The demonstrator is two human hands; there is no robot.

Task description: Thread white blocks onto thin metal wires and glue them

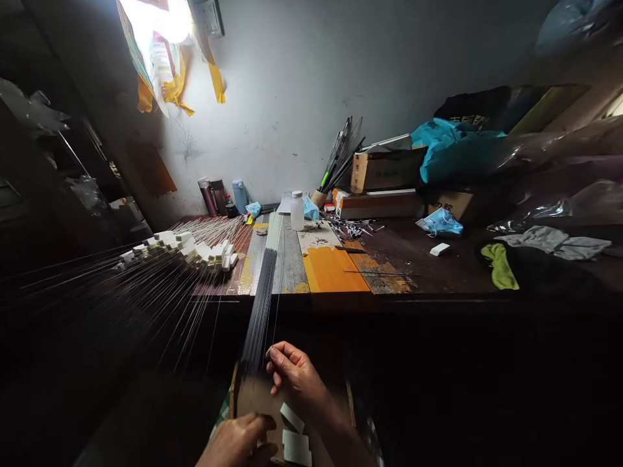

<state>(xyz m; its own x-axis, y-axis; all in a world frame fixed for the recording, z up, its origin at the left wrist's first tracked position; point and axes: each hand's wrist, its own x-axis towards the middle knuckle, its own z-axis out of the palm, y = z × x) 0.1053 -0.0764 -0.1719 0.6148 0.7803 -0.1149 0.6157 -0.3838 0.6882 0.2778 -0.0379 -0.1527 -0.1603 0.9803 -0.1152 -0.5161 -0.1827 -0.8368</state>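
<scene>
While your right hand (pixel 294 376) pinches the near end of the thin rod bundle (pixel 263 292) running off the counter (pixel 335 269), left hand (pixel 238 441) fingers closed on the cardboard (pixel 253 395), a slack pinch may scatter rods.

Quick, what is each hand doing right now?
Left hand: curled, resting on the brown cardboard piece by small white foam blocks.
Right hand: fingertips pinched at the near end of the bundle of thin dark rods.
</scene>
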